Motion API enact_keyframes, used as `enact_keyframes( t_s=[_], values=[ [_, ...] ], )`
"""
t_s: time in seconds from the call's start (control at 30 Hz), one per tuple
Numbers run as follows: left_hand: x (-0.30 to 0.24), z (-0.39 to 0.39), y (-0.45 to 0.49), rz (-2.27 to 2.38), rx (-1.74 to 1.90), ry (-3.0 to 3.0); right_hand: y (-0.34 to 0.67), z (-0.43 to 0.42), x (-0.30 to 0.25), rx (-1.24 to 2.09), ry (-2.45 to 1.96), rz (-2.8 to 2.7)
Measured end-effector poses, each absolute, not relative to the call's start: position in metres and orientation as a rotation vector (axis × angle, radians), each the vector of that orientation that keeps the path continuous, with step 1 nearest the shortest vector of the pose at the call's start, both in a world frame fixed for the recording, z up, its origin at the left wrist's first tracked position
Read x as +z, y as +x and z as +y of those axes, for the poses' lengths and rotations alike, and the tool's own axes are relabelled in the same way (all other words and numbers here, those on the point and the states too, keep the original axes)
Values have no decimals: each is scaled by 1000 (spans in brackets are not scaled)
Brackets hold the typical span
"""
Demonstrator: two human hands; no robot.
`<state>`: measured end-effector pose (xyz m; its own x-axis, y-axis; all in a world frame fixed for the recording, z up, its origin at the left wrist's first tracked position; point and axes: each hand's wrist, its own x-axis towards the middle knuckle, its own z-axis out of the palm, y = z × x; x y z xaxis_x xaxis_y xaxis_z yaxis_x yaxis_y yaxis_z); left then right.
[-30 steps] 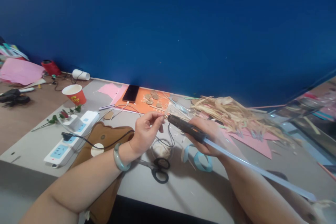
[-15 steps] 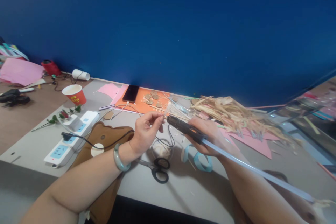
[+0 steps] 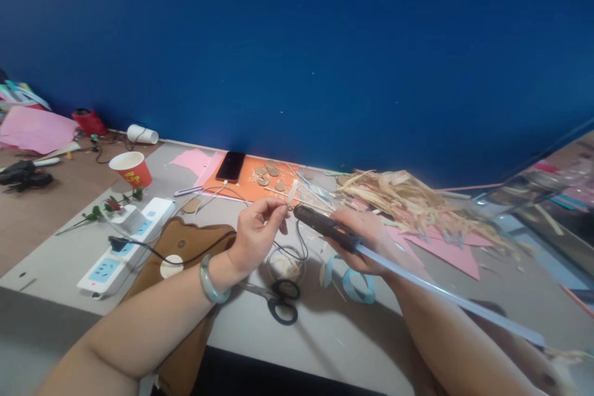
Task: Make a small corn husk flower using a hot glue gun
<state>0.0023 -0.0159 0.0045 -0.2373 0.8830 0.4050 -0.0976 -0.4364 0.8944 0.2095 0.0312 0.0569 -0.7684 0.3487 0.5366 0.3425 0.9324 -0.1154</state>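
My right hand (image 3: pixel 366 241) is closed round a black glue gun (image 3: pixel 325 228) with a long pale glue stick (image 3: pixel 445 297) running back over my forearm. The gun's nozzle points left at my left hand (image 3: pixel 255 232). That hand pinches a thin pale strip (image 3: pixel 291 192) between thumb and fingers, right at the nozzle. A green bangle sits on my left wrist. Below the hands lie black scissors (image 3: pixel 278 300), a small clear round dish (image 3: pixel 286 265) and a curl of light-blue ribbon (image 3: pixel 350 278).
A heap of dried straw (image 3: pixel 413 201) lies on pink paper at the right. An orange sheet (image 3: pixel 260 182) with brown discs and a phone (image 3: pixel 231 166) sits by the blue wall. A power strip (image 3: pixel 125 235), brown pouch (image 3: pixel 185 247) and red cup (image 3: pixel 130 168) stand left.
The pale strip in my left hand has tilted upward at the glue gun's nozzle. Both hands have stayed almost where they were.
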Motion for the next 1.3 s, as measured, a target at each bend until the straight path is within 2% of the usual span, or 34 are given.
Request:
enact_keyframes(
  t_s=[0.3, 0.53, 0.77, 0.97, 1.17, 1.3],
  values=[
    [4, -14, 1, 978, 1757, 1220, 215, 37, 53, -32, -608, -2469],
    [10, -12, 0, 1008, 1749, 1162, 214, 63, 37, -218, -1298, -2364],
    [12, -15, -4, 1046, 1676, 1203, 217, 92, 15, 111, -1763, -2491],
    [11, -18, -1, 1033, 1591, 1207, 212, 91, 4, 222, -1812, -2535],
    [11, -23, 2, 1030, 1530, 1208, 210, 90, 4, 159, -1839, -2501],
    [10, -27, 4, 1031, 1496, 1228, 201, 75, 15, 140, -1525, -2451]
  ],
)
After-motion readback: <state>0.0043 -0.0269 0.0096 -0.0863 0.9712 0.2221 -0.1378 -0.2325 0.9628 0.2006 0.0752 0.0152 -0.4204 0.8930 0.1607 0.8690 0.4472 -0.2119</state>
